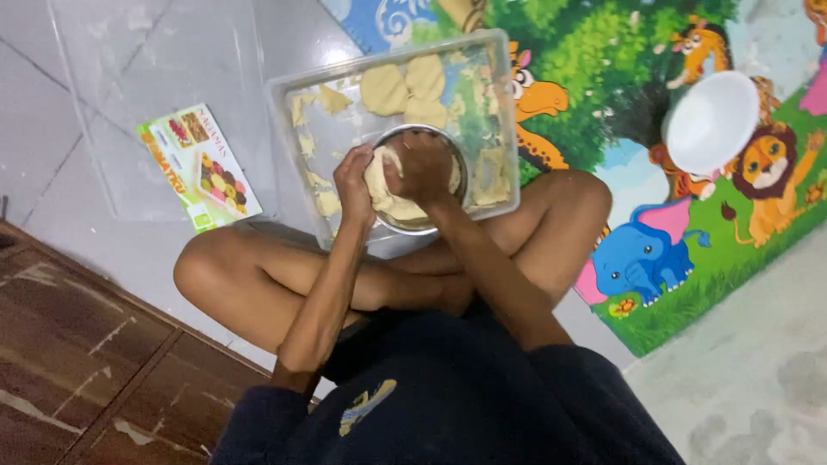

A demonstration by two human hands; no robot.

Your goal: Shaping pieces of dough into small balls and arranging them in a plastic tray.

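Grey tiled floor (86,185) fills the upper left, meeting brown wooden boards (77,362) along a slanted edge at the lower left. On the tiles lies a clear plastic lid (146,77), with a green printed leaflet (200,165) overlapping its lower edge. Just right of them sits a clear rectangular plastic tub (293,95), its near rim against the person's crossed legs, with flattened dough rounds (405,86) at its far end. Inside, at the near edge, stands a round steel bowl (431,226) holding a lump of pale dough (383,185). The left hand (355,181) curls closed on the lump's left side; the right hand (426,164) presses on top, fingers folded over it. Further right, a colourful animal-print play mat (655,172) carries an empty white plastic bowl (711,120), well apart, with bare mat between it and the tub. Pale carpet (758,379) borders the mat's lower right edge.
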